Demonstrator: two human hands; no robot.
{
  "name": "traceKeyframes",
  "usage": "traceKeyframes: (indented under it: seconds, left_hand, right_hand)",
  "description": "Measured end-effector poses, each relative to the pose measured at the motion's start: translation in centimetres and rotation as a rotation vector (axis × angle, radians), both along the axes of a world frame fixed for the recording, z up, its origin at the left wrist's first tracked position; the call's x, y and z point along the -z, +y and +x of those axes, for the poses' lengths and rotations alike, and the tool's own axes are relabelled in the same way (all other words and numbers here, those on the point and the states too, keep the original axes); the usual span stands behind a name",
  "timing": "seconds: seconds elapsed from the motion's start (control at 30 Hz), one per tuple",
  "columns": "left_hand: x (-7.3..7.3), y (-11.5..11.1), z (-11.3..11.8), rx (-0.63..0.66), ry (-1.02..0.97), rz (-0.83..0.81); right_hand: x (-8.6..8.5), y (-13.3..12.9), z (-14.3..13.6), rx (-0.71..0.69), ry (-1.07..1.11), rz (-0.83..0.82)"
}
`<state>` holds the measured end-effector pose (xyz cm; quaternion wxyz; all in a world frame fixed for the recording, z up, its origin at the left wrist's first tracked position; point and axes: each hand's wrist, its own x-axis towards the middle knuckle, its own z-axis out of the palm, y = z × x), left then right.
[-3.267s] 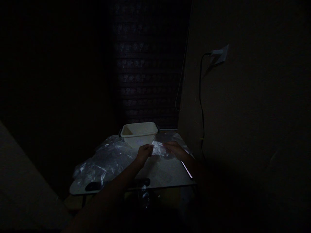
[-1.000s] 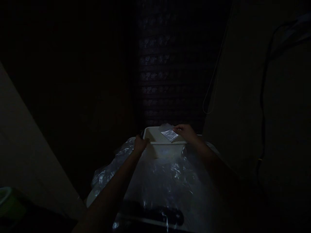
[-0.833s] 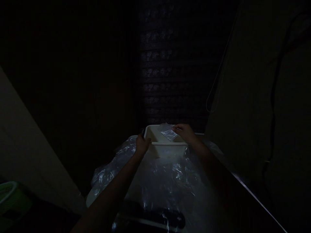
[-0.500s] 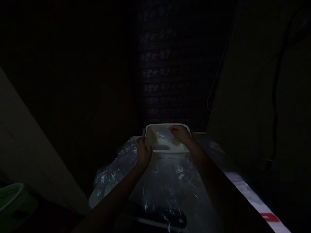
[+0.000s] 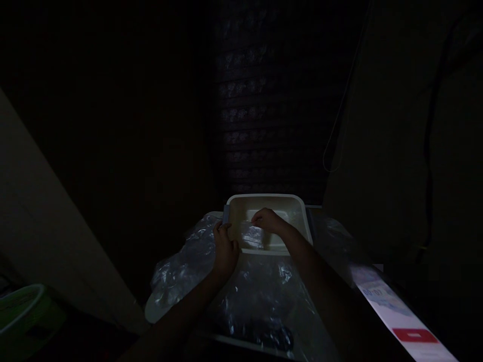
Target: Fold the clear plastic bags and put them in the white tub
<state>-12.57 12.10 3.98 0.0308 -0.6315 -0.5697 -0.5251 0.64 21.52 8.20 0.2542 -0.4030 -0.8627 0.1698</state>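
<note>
A white plastic tub with grey side handles stands on a surface covered in clear plastic. My right hand reaches into it, thumb and fingertips pinched on a small clear plastic packet that hangs near the tub's front left inside. At the tub's front left corner is my left hand, its fingers and thumb apart, touching or very near the rim beside the handle. The dim light hides what, if anything, is inside the packet.
Crinkled clear plastic sheeting spreads over the surface, with a dark object under its near part. A lit screen lies at the lower right. A green basket stands at the lower left. Dark slatted shutter behind.
My right hand has moved left and down inside the tub with the packet, which now hangs nearer the front left. The tub's near edge appears lower and its opening wider.
</note>
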Motion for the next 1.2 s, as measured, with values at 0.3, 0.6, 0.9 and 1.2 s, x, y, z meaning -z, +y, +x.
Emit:
traceKeyframes:
  seconds: [0.3,0.6,0.9,1.2]
  left_hand:
    - [0.0,0.4,0.1,-0.003,0.007,0.006]
    - [-1.4,2.0,-0.2,0.001,-0.002,-0.052]
    - [-2.9,6.4,-0.2,-0.115,-0.026,-0.196]
    - [-4.1,6.9,0.1,-0.266,0.114,-0.157]
  right_hand:
    - [1.1,-0.4,-1.1,0.087,-0.114,0.089]
    - [-1.1,-0.2,1.0,0.14,0.125,0.217]
    - [-2.1,0.1,5.5,0.312,0.236,0.256]
    - [-2.9,-0.8,10.1,0.342,0.323,0.182]
